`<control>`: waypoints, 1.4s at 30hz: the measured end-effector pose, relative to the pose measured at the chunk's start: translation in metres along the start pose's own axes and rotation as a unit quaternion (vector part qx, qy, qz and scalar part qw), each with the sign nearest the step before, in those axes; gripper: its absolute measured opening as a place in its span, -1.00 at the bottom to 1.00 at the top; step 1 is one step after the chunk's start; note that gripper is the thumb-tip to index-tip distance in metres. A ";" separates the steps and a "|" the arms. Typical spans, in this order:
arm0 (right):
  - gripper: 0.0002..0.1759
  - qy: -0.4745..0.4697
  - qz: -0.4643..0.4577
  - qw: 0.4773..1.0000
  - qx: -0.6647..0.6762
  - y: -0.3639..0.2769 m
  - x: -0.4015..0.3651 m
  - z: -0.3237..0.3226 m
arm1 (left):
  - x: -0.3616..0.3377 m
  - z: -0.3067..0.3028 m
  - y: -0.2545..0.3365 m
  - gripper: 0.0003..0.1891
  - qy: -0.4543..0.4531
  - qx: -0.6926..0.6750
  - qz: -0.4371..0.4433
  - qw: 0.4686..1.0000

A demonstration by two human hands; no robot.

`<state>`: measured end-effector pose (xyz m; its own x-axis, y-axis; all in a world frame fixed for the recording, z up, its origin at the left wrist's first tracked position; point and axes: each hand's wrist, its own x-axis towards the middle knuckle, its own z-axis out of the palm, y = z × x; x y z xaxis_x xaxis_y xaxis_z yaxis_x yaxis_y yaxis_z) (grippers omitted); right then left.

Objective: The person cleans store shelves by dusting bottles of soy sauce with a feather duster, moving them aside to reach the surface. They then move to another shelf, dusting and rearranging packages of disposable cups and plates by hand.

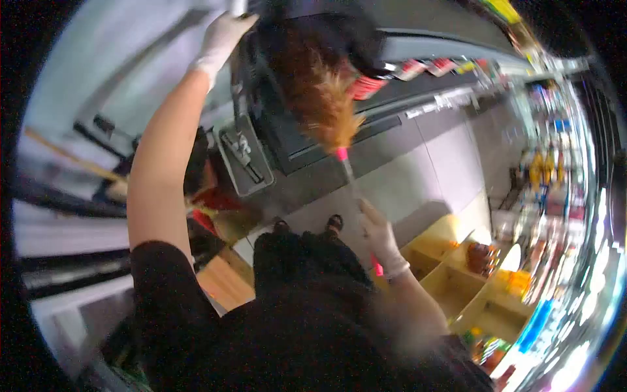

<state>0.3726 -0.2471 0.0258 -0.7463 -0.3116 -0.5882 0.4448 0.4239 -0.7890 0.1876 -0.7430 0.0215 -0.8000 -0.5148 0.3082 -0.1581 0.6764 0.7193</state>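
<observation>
My right hand (382, 238), in a pale glove, is closed around the handle of a feather duster (333, 111). Its brown-orange feathers point up and away from me, and pink shows at the collar and the handle's end. The feathers are in front of a dark shelf unit (281, 130), by a red-and-white item (368, 87); whether they touch is hard to tell. At the top, my left hand (225, 39), also gloved, reaches up with its fingers closed at a white bar (239, 6). Blur hides the exact grip.
A grey tray (247, 160) with metal parts is below the dark unit. On the right, wooden bins (450, 287) stand before shelves of colourful packages (548, 170). A wooden box (225, 279) is at my left. Grey tiled floor (405, 157) lies ahead of my feet.
</observation>
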 end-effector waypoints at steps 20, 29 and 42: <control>-0.66 0.209 -0.165 0.952 -0.154 0.094 -0.010 -0.254 | -0.239 0.133 0.114 -0.41 0.208 -0.164 -0.182 0.947; -0.66 0.251 -0.208 0.944 -0.053 0.126 0.041 -0.393 | -0.288 0.225 0.242 -0.42 0.054 -0.029 -0.021 0.998; -0.61 0.397 -0.029 0.913 -0.089 0.117 0.116 -0.592 | -0.213 0.406 0.318 -0.55 -0.062 -0.030 0.072 0.995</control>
<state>0.0446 0.2696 -0.0298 -0.9208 0.3477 -0.1767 0.3591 0.5791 -0.7320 0.0730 -0.2043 -0.0686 -0.8781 -0.3425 0.3341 -0.0040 0.7035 0.7107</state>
